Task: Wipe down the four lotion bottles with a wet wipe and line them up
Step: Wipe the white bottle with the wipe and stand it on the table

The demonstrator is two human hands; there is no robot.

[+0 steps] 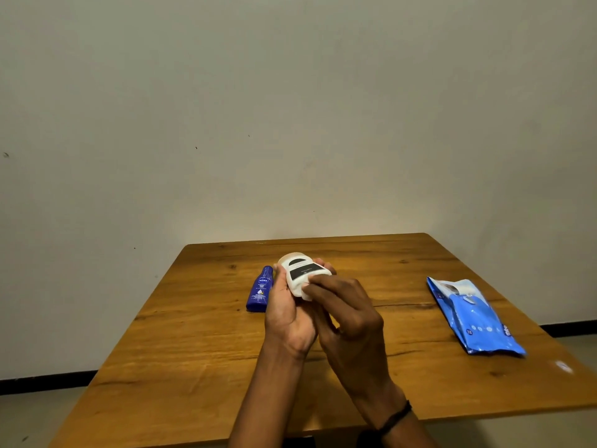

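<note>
Seemingly partway through the job, a person seen from their own head height holds a white lotion bottle [302,270] with a dark label up in both hands, above the middle of a wooden tabletop [193,334]. The left hand [289,318] cradles the bottle from below and behind. Its thumb is on the bottle's left edge and its fingers [324,266] curl round the right side, gripping it. The right hand [345,315] comes in from the front, its fingers bent and pinching what looks like a white wet wipe [307,296] against the lower part of the bottle. So the step in hand appears to be wiping this bottle. Just beside the left hand sits a blue Nivea bottle [259,291] on the tabletop, cap pointing away. Whether it stands or lies flat is hard to tell, and nothing shows whether it has been wiped. Well apart to the right lies a blue packet of wet wipes [471,318], near the tabletop's right edge. Only these two bottles can be seen. The other two named in the task are either hidden behind the hands or out of view. No row of bottles is visible, so the lining up seems not yet done. At least the bottle in hand needs finishing, and the rest need wiping or checking. A dark wristband [395,415] circles the right wrist, and a plain pale wall [290,108] fills the upper half of the view.
</note>
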